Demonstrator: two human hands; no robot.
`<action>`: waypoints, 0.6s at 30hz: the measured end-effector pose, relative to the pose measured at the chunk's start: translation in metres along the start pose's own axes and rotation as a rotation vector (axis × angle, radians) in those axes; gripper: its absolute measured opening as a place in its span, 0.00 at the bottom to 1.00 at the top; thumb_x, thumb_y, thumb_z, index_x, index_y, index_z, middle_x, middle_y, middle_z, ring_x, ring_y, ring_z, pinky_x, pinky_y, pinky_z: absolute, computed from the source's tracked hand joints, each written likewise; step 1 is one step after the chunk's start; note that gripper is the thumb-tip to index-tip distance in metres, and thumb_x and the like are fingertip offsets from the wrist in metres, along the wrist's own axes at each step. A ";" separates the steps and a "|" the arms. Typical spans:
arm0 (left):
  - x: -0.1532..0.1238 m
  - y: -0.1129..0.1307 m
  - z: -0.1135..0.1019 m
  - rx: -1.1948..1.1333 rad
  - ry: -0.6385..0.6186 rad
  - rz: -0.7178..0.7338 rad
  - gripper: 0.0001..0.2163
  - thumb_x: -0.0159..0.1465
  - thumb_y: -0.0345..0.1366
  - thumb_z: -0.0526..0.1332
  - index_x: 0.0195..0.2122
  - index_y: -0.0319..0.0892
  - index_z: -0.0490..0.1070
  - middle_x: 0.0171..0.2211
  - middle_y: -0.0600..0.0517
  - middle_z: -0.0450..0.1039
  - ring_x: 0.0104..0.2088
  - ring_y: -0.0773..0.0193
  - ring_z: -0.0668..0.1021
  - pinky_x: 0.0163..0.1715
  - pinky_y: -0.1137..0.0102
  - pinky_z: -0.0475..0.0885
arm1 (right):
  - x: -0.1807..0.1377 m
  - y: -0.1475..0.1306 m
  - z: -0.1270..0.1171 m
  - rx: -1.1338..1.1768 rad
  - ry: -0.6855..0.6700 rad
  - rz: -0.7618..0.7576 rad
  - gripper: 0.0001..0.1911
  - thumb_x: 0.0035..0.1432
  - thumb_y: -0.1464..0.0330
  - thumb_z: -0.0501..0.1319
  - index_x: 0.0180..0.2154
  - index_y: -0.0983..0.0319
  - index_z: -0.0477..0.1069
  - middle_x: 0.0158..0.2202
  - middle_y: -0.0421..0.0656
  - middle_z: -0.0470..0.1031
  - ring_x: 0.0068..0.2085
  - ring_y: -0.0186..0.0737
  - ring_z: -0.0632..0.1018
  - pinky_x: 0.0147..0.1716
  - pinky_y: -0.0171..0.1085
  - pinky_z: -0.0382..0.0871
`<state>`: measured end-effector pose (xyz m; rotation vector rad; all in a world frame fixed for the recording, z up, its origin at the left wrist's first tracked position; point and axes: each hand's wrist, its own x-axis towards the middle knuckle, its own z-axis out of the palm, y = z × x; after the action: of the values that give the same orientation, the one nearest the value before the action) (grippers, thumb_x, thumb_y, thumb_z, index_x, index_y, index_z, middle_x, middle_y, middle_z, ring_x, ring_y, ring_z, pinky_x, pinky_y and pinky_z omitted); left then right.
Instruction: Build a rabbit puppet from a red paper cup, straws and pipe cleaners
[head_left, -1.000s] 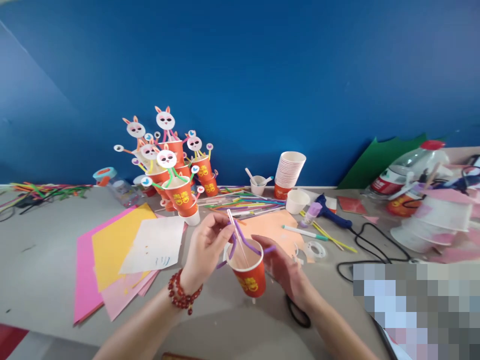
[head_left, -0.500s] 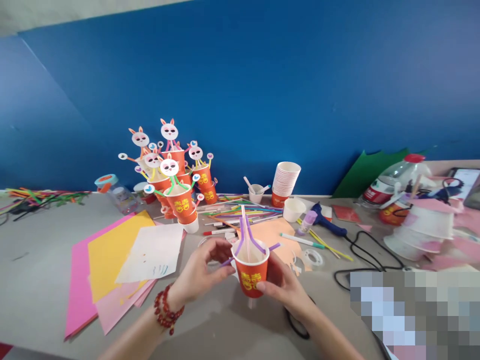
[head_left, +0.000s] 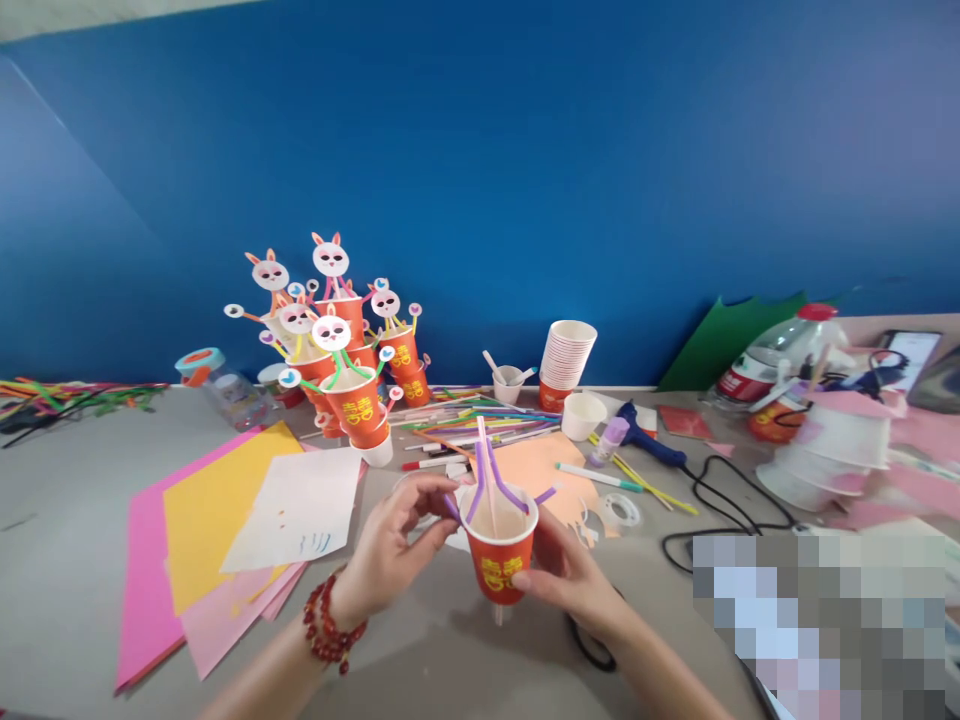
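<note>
A red paper cup (head_left: 499, 558) with gold lettering is held upright just above the grey table (head_left: 75, 520). My right hand (head_left: 571, 574) wraps round its right side. A pale straw (head_left: 486, 458) stands up through the cup, and a purple straw (head_left: 501, 483) bends out of both sides. My left hand (head_left: 396, 542), with a red bead bracelet at the wrist, pinches the purple straw's left end beside the rim.
Finished bunny-faced cups (head_left: 337, 345) stand at the back left. Pink, yellow and white paper sheets (head_left: 225, 520) lie to the left. Loose straws (head_left: 480, 415), a cup stack (head_left: 567, 360), a blue glue gun (head_left: 649, 440), a tape roll (head_left: 622, 510) and a bottle (head_left: 780, 350) fill the right.
My right hand has closed round the cup, which a second ago it only reached toward. My left hand has dropped from the upright straw to the purple straw at the rim.
</note>
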<state>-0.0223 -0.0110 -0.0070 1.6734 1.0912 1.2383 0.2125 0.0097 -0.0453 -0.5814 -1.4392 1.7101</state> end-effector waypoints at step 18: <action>-0.011 -0.011 0.057 -0.239 0.037 -0.062 0.37 0.62 0.42 0.66 0.68 0.44 0.49 0.66 0.41 0.58 0.65 0.46 0.63 0.64 0.55 0.60 | 0.003 0.011 0.013 -0.329 0.139 -0.219 0.31 0.58 0.58 0.68 0.59 0.58 0.64 0.56 0.51 0.74 0.53 0.50 0.77 0.51 0.43 0.73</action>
<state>0.0290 -0.0227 -0.0336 1.4319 0.9681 1.3090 0.1977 0.0049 -0.0522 -0.6761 -1.6300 1.2486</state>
